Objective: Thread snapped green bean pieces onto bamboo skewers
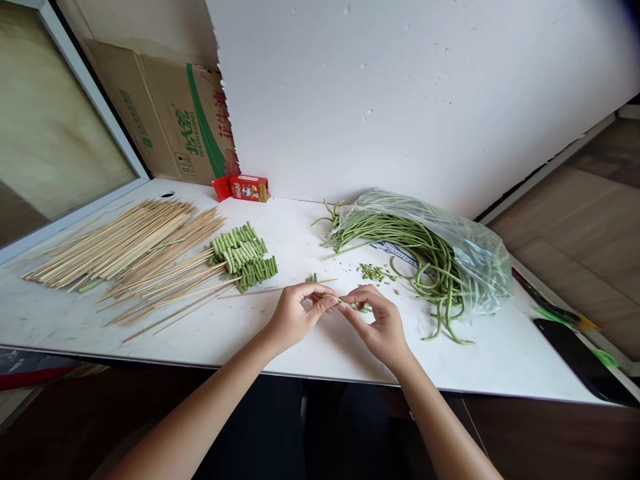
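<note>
Centrally in the head view, the left hand [300, 312] and the right hand [379, 321] meet just below the middle of the frame, thumbs and forefingers pinching a slender green bean [329, 295] between them; how much of it the fingers hide, I cannot tell. Just behind the left hand, a few cut pieces [313, 277] lie near a single skewer [260, 291] on the white tabletop [300, 230]. At left of centre are skewers threaded with bean pieces [237, 248], beside a heap of bare skewers [125, 237] at far left. Right of centre, long beans [415, 237] spill from a clear plastic bag [483, 260], with small trimmings [373, 271] near them. A red box [250, 189] stands at upper left.
</note>
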Demonstrator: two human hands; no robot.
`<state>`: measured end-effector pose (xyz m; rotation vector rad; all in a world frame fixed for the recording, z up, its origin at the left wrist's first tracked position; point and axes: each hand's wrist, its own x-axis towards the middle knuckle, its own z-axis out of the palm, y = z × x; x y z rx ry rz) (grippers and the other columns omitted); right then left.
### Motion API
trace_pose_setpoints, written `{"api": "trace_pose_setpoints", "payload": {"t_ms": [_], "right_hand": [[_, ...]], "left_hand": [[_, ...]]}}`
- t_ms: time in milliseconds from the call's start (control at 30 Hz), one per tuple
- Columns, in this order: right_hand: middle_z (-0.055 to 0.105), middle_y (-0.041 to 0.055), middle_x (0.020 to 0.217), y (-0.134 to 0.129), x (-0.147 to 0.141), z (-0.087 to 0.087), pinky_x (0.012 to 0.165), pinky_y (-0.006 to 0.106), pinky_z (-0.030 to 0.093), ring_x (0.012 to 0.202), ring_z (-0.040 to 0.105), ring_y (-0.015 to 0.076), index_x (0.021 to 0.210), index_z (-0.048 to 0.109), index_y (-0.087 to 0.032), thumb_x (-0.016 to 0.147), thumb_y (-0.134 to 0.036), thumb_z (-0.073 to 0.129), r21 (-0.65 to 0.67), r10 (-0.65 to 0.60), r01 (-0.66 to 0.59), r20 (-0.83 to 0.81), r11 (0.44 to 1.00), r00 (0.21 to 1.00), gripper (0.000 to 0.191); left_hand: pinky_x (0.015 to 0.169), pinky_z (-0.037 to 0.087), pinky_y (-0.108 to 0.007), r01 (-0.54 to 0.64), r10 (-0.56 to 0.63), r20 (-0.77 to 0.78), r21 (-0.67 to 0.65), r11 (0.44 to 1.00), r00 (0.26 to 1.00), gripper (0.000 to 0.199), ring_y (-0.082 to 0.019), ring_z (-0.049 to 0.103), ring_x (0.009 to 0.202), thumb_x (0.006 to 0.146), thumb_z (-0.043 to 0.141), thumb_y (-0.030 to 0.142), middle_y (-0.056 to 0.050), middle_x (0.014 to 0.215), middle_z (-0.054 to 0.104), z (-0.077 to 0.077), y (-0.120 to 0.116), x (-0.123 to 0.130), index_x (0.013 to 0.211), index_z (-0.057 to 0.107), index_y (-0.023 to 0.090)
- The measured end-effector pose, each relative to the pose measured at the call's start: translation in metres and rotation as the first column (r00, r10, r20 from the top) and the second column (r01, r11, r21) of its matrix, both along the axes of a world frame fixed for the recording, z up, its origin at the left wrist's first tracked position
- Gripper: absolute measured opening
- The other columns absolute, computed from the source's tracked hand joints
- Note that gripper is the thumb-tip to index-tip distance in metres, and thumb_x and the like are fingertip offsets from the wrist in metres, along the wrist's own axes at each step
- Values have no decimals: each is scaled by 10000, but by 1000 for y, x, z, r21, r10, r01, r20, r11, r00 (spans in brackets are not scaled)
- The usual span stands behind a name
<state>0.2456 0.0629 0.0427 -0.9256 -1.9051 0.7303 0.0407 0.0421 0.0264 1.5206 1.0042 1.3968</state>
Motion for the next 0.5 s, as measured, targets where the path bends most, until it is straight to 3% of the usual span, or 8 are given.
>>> {"api": "trace_pose_setpoints", "payload": {"t_ms": [133,233,300,400,500], "right_hand": [[783,56,895,-6,-4,8,746,390,528,835,675,225,975,808,-256,998,-343,738,-59,43,-41,35,997,998,115],[791,54,892,-8,-3,12,769,398,533,839,680,223,947,809,-259,1017,-339,711,-27,60,-58,81,998,995,146],[793,56,911,-8,-2,13,734,389,529,838,676,224,1017,807,-264,1003,-349,733,17,1,-2,85,1000,996,113],[786,64,944,-9,-1,12,656,365,523,848,676,231,1177,774,-271,954,-365,800,50,-26,23,75,998,997,243],[776,64,939,-9,-1,9,635,355,527,864,680,231,1137,775,-275,970,-333,783,85,5,-11,75,996,997,178]], "left_hand": [[822,600,-296,21,-21,44,-2,1000,999,244,-212,762,928,929,809,392,-106,990,803,0,3,-1,1006,812,160],[868,599,-305,15,-17,22,58,998,1000,209,-229,748,1047,958,777,368,-132,1116,788,1,3,-2,989,815,165],[860,602,-306,-7,9,-31,70,998,999,192,-225,759,1030,974,758,351,-123,1109,800,1,2,-2,1020,814,174],[819,592,-306,-49,71,-148,149,988,986,138,-205,772,902,963,772,297,-90,982,819,-1,1,0,1020,810,178],[781,583,-312,-56,117,-198,290,955,973,100,-196,758,843,953,777,242,-89,948,810,-3,1,1,1014,808,170]]}}
